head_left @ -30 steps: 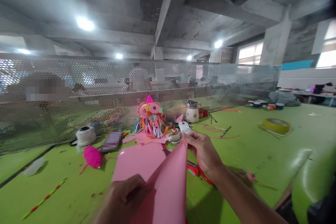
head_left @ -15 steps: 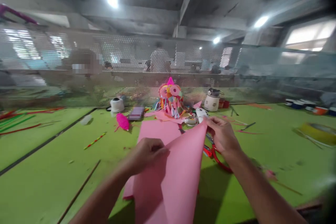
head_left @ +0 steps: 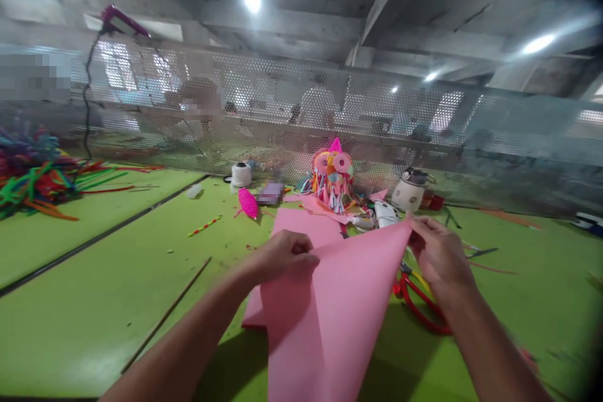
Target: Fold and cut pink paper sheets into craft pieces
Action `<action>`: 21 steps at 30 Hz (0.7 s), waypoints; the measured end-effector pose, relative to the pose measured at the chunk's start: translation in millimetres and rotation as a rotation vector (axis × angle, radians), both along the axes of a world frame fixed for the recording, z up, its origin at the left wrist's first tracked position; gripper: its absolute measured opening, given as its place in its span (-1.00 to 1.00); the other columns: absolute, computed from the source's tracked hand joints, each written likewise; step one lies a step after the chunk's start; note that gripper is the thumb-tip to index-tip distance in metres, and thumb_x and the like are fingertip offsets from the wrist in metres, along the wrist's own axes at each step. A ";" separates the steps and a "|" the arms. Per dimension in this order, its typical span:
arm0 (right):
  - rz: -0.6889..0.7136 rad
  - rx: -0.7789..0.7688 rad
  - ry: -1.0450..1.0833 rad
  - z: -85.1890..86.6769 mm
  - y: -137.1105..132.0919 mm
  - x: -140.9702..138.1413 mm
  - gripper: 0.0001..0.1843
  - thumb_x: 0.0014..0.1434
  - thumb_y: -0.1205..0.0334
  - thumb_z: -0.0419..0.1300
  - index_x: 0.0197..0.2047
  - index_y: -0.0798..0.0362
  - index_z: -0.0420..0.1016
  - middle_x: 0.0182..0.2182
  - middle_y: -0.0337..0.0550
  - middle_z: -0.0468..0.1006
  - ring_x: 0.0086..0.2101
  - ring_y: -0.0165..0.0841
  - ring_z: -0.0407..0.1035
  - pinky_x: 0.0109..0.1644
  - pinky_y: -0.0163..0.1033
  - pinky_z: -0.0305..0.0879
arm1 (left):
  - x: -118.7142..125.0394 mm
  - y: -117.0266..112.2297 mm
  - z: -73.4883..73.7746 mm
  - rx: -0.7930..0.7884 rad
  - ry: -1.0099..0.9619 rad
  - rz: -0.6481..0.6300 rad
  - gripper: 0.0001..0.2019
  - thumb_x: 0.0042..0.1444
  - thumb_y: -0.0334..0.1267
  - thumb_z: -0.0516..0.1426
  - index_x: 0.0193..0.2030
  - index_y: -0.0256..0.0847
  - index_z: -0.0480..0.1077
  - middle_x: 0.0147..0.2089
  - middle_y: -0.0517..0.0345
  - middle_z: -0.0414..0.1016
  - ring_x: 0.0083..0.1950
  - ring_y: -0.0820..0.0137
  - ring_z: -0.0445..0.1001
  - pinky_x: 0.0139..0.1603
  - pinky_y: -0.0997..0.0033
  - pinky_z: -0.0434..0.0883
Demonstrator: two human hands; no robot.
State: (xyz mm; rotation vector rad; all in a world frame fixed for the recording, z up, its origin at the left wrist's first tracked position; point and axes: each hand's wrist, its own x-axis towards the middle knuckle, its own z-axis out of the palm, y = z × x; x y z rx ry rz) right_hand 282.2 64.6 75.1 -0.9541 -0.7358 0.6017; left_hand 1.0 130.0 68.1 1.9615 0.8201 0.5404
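Note:
I hold a large pink paper sheet (head_left: pixel 339 301) lifted above the green table (head_left: pixel 117 264). My left hand (head_left: pixel 282 255) pinches its left edge, fingers closed on the paper. My right hand (head_left: pixel 438 251) pinches the sheet's upper right corner. Another pink sheet (head_left: pixel 301 226) lies flat on the table under the raised one. Red-handled scissors (head_left: pixel 419 295) lie just below my right hand. A colourful paper ornament with tassels (head_left: pixel 332 176) stands beyond the sheets.
A pink yarn ball (head_left: pixel 247 202), a white tape roll (head_left: pixel 241 174), a white pot (head_left: pixel 409 191) and a glue gun (head_left: pixel 386 213) sit near the perforated metal screen (head_left: pixel 282 113). Coloured sticks (head_left: pixel 32 182) pile at far left. People sit behind the screen.
The view has swung left and down. Both hands stayed pinched on the pink sheet, moving apart a little, with the sheet spread wider between them.

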 end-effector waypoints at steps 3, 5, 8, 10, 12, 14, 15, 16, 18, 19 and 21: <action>-0.009 -0.003 0.011 2.4 -2.0 0.8 -0.66 -0.32 0.11 0.51 -0.60 0.09 0.47 -0.64 -0.30 0.39 -0.59 -0.49 0.22 -0.54 -0.34 0.18 | 0.5 0.6 -1.3 0.011 0.008 0.026 -0.72 0.00 -0.07 0.15 -0.47 -0.29 0.39 -0.53 0.22 0.42 -0.50 0.52 0.25 -0.52 0.55 0.15; -0.007 -0.009 0.019 4.3 -3.8 0.9 -0.66 -0.33 0.12 0.51 -0.60 0.09 0.47 -0.64 -0.30 0.38 -0.58 -0.50 0.23 -0.54 -0.35 0.19 | 0.8 0.8 -1.3 0.013 0.009 0.039 -0.74 -0.02 -0.10 0.16 -0.48 -0.29 0.39 -0.54 0.23 0.40 -0.51 0.53 0.25 -0.53 0.55 0.14; 0.000 0.001 0.032 6.5 -6.8 0.3 -0.68 -0.32 0.14 0.51 -0.58 0.09 0.49 -0.62 -0.30 0.40 -0.56 -0.51 0.25 -0.52 -0.39 0.23 | 0.9 1.1 -0.9 0.030 0.014 0.071 -0.77 -0.07 -0.13 0.18 -0.50 -0.29 0.37 -0.57 0.27 0.34 -0.54 0.54 0.22 -0.55 0.56 0.13; 0.001 0.016 0.031 7.8 -8.5 -0.6 -0.70 -0.29 0.16 0.51 -0.56 0.09 0.51 -0.60 -0.31 0.41 -0.54 -0.52 0.26 -0.50 -0.41 0.25 | 0.6 1.0 -0.4 0.038 0.020 0.088 -0.78 -0.10 -0.15 0.20 -0.51 -0.28 0.36 -0.58 0.29 0.31 -0.54 0.54 0.21 -0.56 0.56 0.12; -0.006 0.029 0.024 9.1 -9.7 -1.7 -0.71 -0.28 0.16 0.50 -0.55 0.08 0.51 -0.60 -0.30 0.41 -0.54 -0.51 0.27 -0.50 -0.40 0.26 | 0.2 0.5 0.5 0.031 0.017 0.101 -0.80 -0.11 -0.16 0.20 -0.51 -0.27 0.36 -0.58 0.30 0.30 -0.53 0.53 0.22 -0.56 0.55 0.12; -0.012 0.041 0.022 10.1 -10.4 -2.4 -0.72 -0.28 0.17 0.50 -0.55 0.07 0.51 -0.60 -0.30 0.42 -0.54 -0.50 0.28 -0.50 -0.38 0.26 | -0.1 -0.6 2.1 0.008 0.006 0.104 -0.81 -0.11 -0.18 0.19 -0.51 -0.27 0.36 -0.57 0.29 0.32 -0.52 0.52 0.24 -0.55 0.55 0.13; -0.014 0.044 0.025 10.4 -10.6 -2.4 -0.72 -0.28 0.17 0.50 -0.56 0.07 0.51 -0.59 -0.30 0.42 -0.54 -0.49 0.28 -0.50 -0.38 0.26 | -0.3 -1.2 3.1 -0.007 -0.002 0.102 -0.81 -0.11 -0.18 0.20 -0.51 -0.27 0.36 -0.57 0.28 0.34 -0.52 0.52 0.25 -0.55 0.55 0.14; -0.013 0.045 0.027 10.5 -10.8 -2.3 -0.72 -0.28 0.17 0.50 -0.55 0.07 0.51 -0.59 -0.30 0.42 -0.54 -0.49 0.28 -0.50 -0.38 0.27 | -0.4 -1.7 4.0 -0.025 -0.012 0.101 -0.81 -0.11 -0.18 0.20 -0.52 -0.28 0.37 -0.57 0.27 0.35 -0.52 0.52 0.25 -0.54 0.55 0.14; -0.012 0.046 0.030 10.4 -11.2 -1.4 -0.72 -0.27 0.17 0.50 -0.55 0.07 0.51 -0.59 -0.30 0.43 -0.54 -0.50 0.29 -0.49 -0.38 0.27 | -0.4 -2.3 5.5 -0.059 -0.042 0.102 -0.79 -0.11 -0.16 0.20 -0.51 -0.29 0.39 -0.56 0.25 0.38 -0.52 0.52 0.26 -0.54 0.55 0.16; -0.012 0.047 0.032 10.2 -11.4 -0.8 -0.73 -0.26 0.17 0.49 -0.54 0.07 0.51 -0.58 -0.29 0.44 -0.53 -0.50 0.30 -0.48 -0.37 0.27 | -0.4 -2.2 6.0 -0.073 -0.061 0.104 -0.78 -0.11 -0.14 0.21 -0.51 -0.30 0.41 -0.56 0.24 0.39 -0.52 0.51 0.26 -0.54 0.55 0.17; -0.009 0.056 0.033 9.9 -11.4 0.3 -0.74 -0.24 0.18 0.48 -0.54 0.07 0.51 -0.58 -0.29 0.44 -0.52 -0.49 0.30 -0.46 -0.37 0.26 | -0.5 -1.5 6.4 -0.097 -0.104 0.097 -0.76 -0.10 -0.12 0.21 -0.50 -0.31 0.43 -0.55 0.23 0.40 -0.51 0.52 0.26 -0.53 0.54 0.19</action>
